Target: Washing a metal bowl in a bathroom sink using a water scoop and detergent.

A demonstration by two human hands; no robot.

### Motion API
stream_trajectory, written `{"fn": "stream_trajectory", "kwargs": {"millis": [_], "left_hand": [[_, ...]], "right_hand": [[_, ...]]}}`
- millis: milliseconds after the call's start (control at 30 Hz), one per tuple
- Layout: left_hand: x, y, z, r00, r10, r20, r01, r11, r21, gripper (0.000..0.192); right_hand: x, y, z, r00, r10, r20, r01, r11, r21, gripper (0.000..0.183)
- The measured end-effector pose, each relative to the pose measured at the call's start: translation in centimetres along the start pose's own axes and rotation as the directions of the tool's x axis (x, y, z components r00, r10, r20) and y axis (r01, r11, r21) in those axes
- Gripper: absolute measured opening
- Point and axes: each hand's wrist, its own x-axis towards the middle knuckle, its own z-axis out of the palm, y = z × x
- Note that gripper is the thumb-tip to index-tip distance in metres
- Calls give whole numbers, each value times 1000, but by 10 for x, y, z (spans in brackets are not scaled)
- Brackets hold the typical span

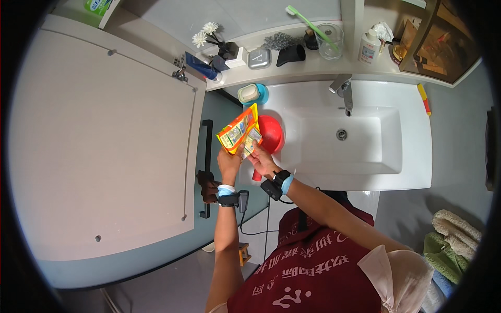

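Observation:
A yellow-and-orange plastic packet (pixel 237 131) with printed pictures and writing is held up at the left end of the washbasin. My left hand (pixel 229 162) grips its lower edge, thumb on the front. My right hand (pixel 261 159) pinches the packet's lower right part, which looks folded or like a flap; I cannot tell whether it is a separate piece. Behind the packet, partly hidden by it and my right hand, a red plastic dipper (pixel 274 133) rests on the basin's left ledge. Its handle pokes out below my right wrist.
The white washbasin (pixel 289 182) has a metal faucet (pixel 345 92). A bar of soap (pixel 249 93) sits in a dish behind the packet. A glass (pixel 330 49) holding a green toothbrush (pixel 307 22) stands on the shelf. An open cabinet door (pixel 109 137) fills the left side. Towels (pixel 446 250) hang at lower right.

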Motion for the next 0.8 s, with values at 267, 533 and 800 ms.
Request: {"fn": "stream_trajectory", "kwargs": {"millis": [267,533,800], "left_hand": [[-7,18,-5,994,-97,58,98,995,-15,36],[-2,9,0,1000,21,16,-21,1000,-16,42],[-1,19,-5,996,-44,74,38,995,89,41]], "right_hand": [[-3,-4,1,997,-34,-66,36,999,35,39],[-8,-3,-3,983,120,142,-88,973,-212,39],[2,1,-13,999,25,39,-23,998,-59,38]]}}
